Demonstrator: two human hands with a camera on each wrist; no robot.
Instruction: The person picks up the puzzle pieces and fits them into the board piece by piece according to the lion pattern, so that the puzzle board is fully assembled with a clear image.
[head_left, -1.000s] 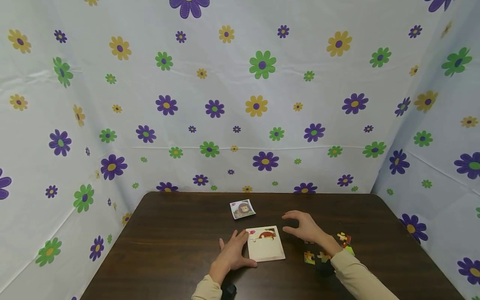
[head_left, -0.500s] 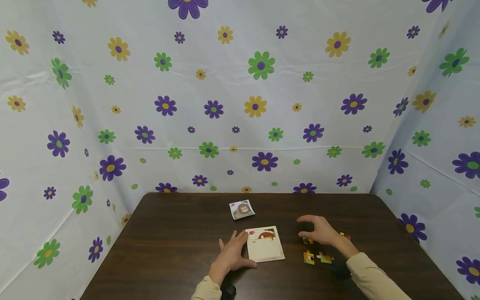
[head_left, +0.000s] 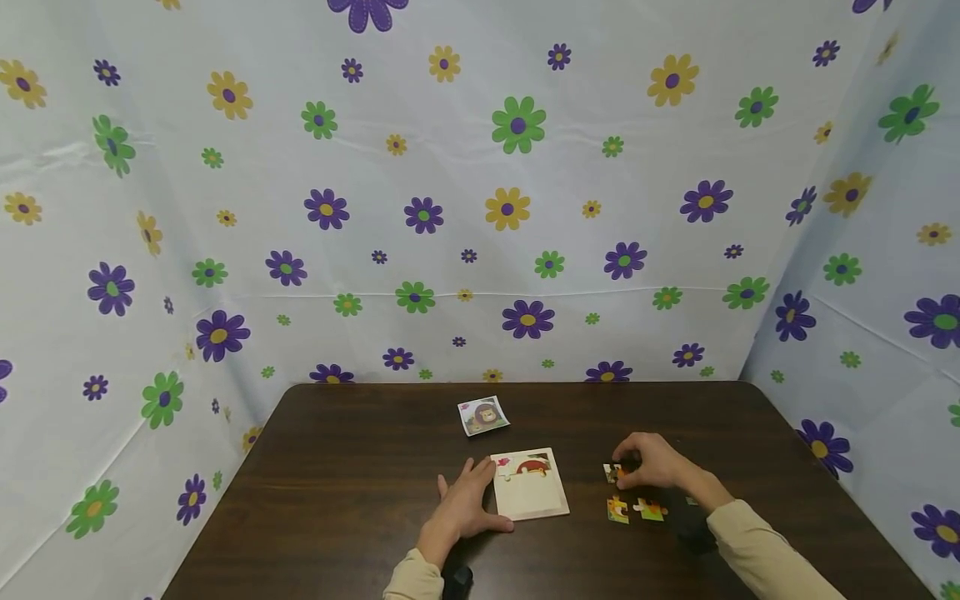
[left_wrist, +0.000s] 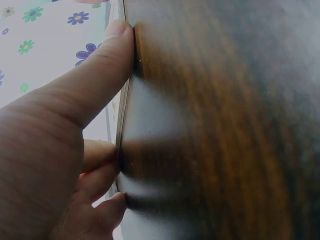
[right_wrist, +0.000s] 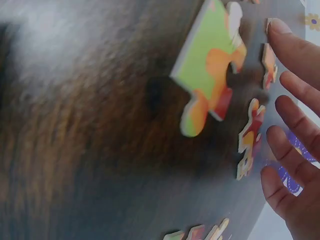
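Note:
My left hand [head_left: 465,504] rests at the left side of a square wooden puzzle board [head_left: 531,500], its thumb by the near corner. In the left wrist view the thumb [left_wrist: 107,55] and fingertips meet the board's thin edge. Along the top of the board lie fitted pieces with a pink flower and a red-brown shape. My right hand [head_left: 656,462] is low over loose jigsaw pieces on the right, fingers spread and lightly bent. One jigsaw piece [head_left: 612,473] lies by its thumb. Closer to the right wrist camera is a green and orange jigsaw piece [right_wrist: 205,65].
Two more loose pieces, a yellow one [head_left: 618,510] and a green one [head_left: 649,510], lie nearer the person. Beyond the board is a lion picture card [head_left: 483,417]. The dark wooden table [head_left: 360,467] backs onto a flower-print cloth [head_left: 450,183].
My right hand has moved right, away from the board, and down among the loose pieces. The left hand has stayed at the board's edge.

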